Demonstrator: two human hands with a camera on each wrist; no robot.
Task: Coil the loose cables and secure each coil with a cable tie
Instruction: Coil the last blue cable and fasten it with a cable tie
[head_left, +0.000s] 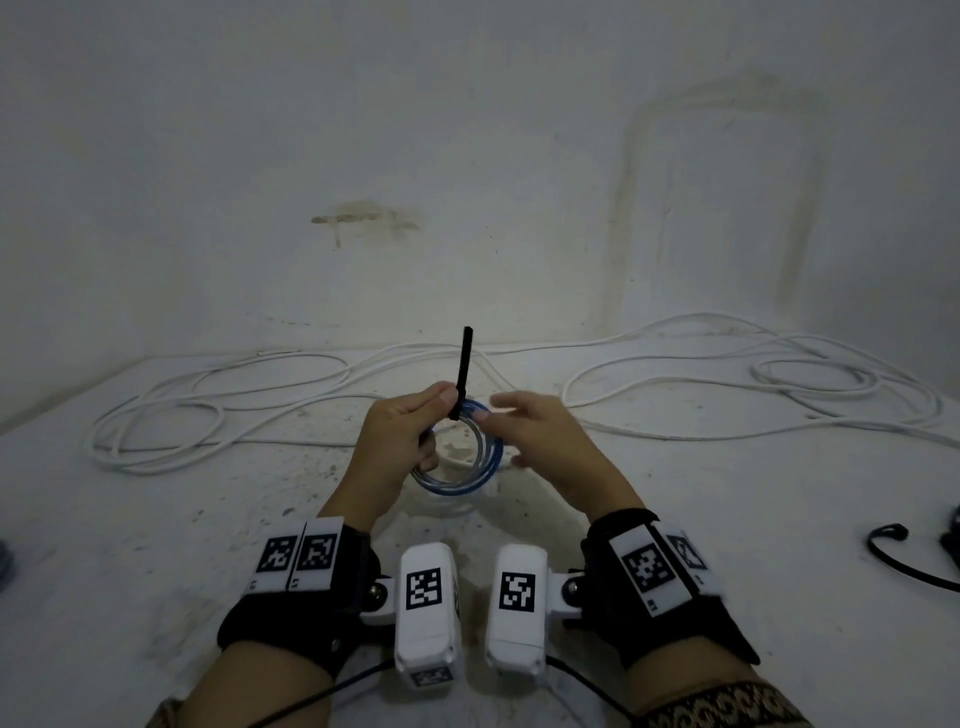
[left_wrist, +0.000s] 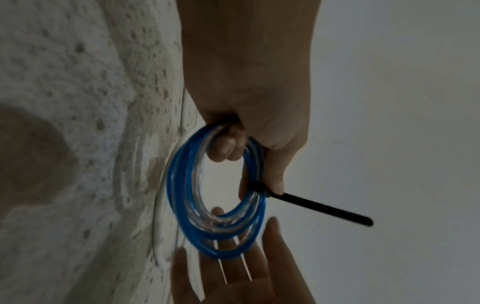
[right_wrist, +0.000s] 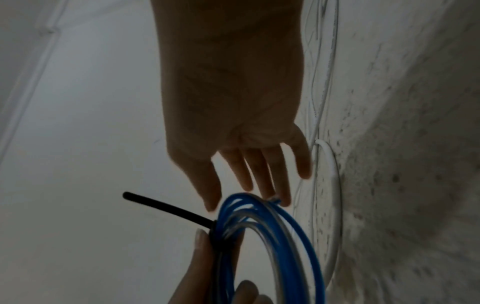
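the left hand (head_left: 402, 431) holds the blue coil (head_left: 460, 457) above the worktop (head_left: 156, 519), its fingers (left_wrist: 226, 148) curled through the ring and thumb pressing the black cable tie (head_left: 462, 371) against the strands. the tie wraps the coil at its top edge; its free tail points upward. the right hand (head_left: 540, 431) sits just beside the coil, fingers (right_wrist: 259, 172) extended and spread, gripping nothing. loose white cable (head_left: 727, 384) lies on the worktop behind. a black cable (head_left: 904, 561) lies at the right edge.

Right hand (right_wrist: 233, 123), fingers straight, beside blue coil (right_wrist: 293, 236) with black tie (right_wrist: 166, 207).
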